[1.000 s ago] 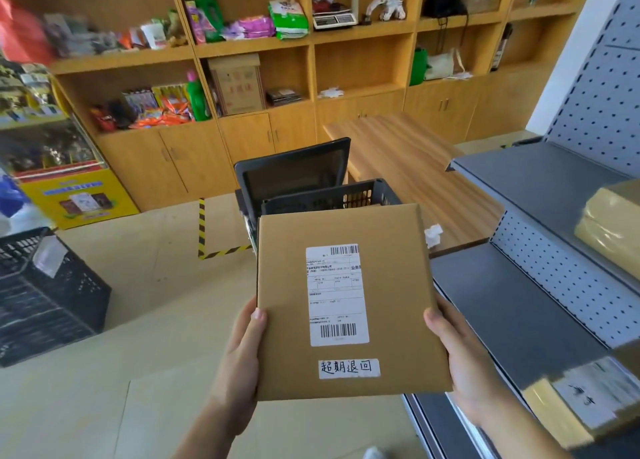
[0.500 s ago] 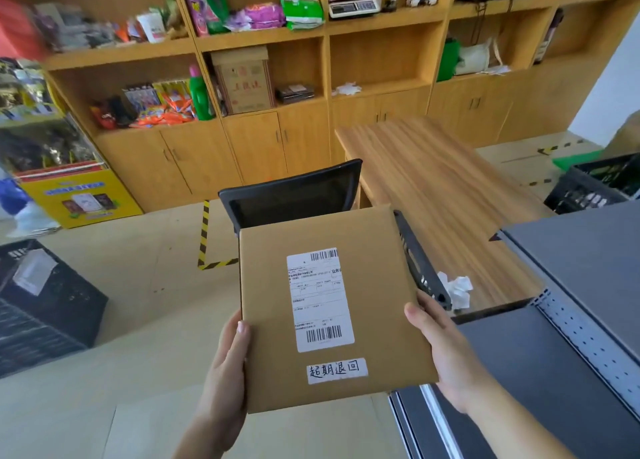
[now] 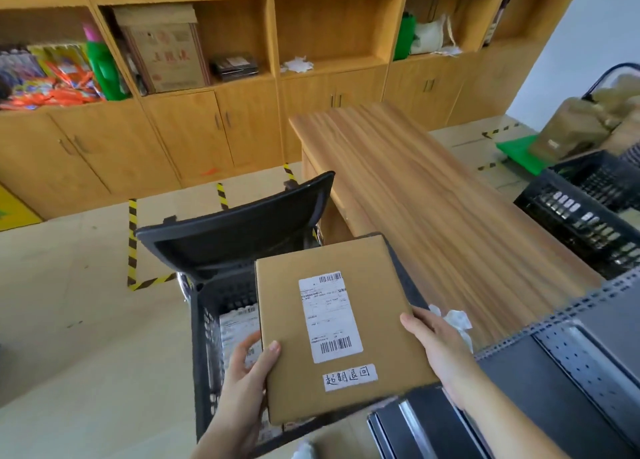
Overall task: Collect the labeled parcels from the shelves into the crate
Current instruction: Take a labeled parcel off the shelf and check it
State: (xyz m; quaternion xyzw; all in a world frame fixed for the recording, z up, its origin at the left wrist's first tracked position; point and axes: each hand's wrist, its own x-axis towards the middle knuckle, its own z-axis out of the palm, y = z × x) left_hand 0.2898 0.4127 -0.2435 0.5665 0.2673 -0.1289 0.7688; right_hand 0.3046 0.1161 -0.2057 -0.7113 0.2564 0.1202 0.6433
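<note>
A flat brown cardboard parcel carries a white shipping label and a small handwritten sticker. My left hand grips its left edge, thumb on top. On the right edge, my right hand holds it the same way. The parcel hangs over the open black crate, which sits on a black chair. Inside the crate lies another labeled parcel, partly hidden by the box and my left hand.
The chair's backrest rises behind the crate. A long wooden table stands to the right, with crumpled paper at its near end. Grey metal shelving is at lower right, another black crate beyond it. Wooden cabinets line the back wall.
My view has turned right and down toward the crate. The parcel has dropped lower and now sits over the crate's opening, both hands still holding it.
</note>
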